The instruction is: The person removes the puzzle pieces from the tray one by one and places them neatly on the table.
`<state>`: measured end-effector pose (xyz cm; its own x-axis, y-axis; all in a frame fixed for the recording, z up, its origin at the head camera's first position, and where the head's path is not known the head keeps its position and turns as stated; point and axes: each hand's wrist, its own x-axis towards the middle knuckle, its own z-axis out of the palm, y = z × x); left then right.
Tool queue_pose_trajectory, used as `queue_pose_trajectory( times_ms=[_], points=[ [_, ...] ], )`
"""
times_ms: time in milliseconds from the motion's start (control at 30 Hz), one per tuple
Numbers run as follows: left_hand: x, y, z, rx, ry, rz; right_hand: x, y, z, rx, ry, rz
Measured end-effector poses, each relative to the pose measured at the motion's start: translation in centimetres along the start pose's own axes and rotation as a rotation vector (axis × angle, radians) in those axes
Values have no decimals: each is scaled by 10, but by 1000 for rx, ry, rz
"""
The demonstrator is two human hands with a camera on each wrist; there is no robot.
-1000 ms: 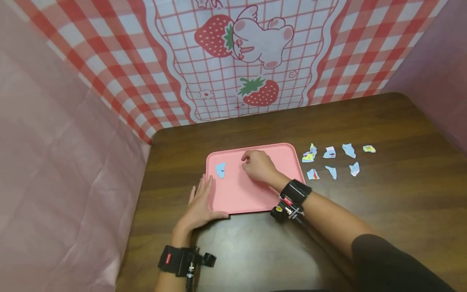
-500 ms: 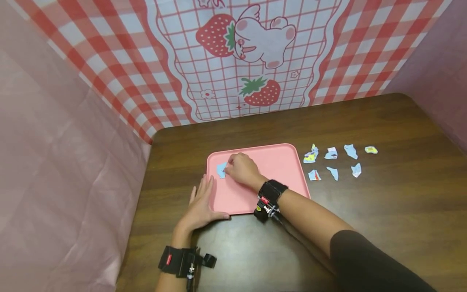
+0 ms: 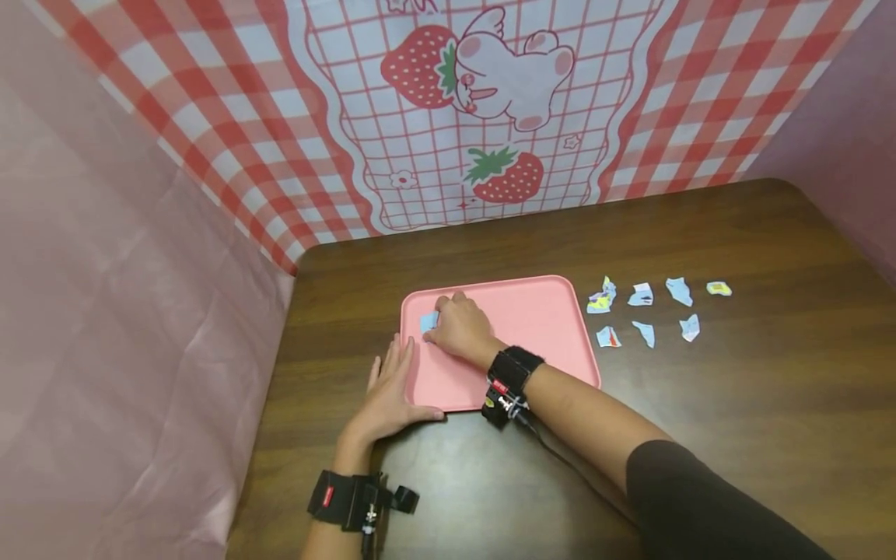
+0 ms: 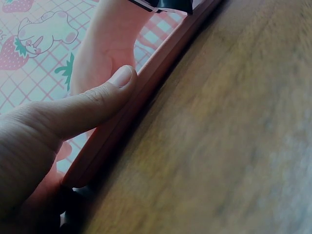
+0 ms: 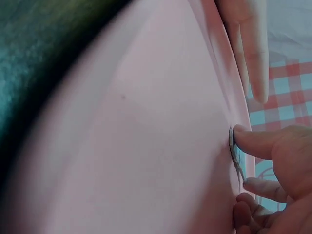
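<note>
A pink tray [image 3: 518,334] lies on the wooden table. My left hand [image 3: 383,397] rests at its near left corner, fingers straight along the left edge and thumb against the front edge. In the left wrist view that thumb [image 4: 97,100] touches the tray's rim. Over the tray's left part, my right hand [image 3: 462,330] pinches a flat, irregular light blue piece [image 3: 428,321], partly hidden by the fingers. The right wrist view shows this piece [image 5: 235,153] nearly edge-on against the tray surface, with the thumb at one end and a fingertip at the other.
Right of the tray lie several irregular, flat printed pieces in two rows, among them a yellow and blue one [image 3: 602,297] and a small yellow one [image 3: 718,288]. A red-and-white checked cloth [image 3: 504,117] hangs behind the table; pink cloth [image 3: 126,311] hangs at the left.
My right hand has moved left across the tray to the light blue piece and now grips it. The left hand has stayed at the tray's corner.
</note>
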<state>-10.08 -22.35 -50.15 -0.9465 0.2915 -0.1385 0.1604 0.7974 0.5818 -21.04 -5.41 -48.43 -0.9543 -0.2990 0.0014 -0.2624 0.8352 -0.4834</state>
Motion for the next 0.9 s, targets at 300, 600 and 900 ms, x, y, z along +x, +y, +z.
queue_pose_trajectory(
  times_ms=[300, 600, 900],
  points=[
    [1, 1, 0, 0, 5, 6, -2, 2, -4, 140, -13, -9],
    [-2, 0, 2, -25, 28, 37, -11, 9, -8, 187, -4, 10],
    [-2, -1, 1, -31, 30, 38, -24, 20, -33, 320, -27, 44]
  ],
)
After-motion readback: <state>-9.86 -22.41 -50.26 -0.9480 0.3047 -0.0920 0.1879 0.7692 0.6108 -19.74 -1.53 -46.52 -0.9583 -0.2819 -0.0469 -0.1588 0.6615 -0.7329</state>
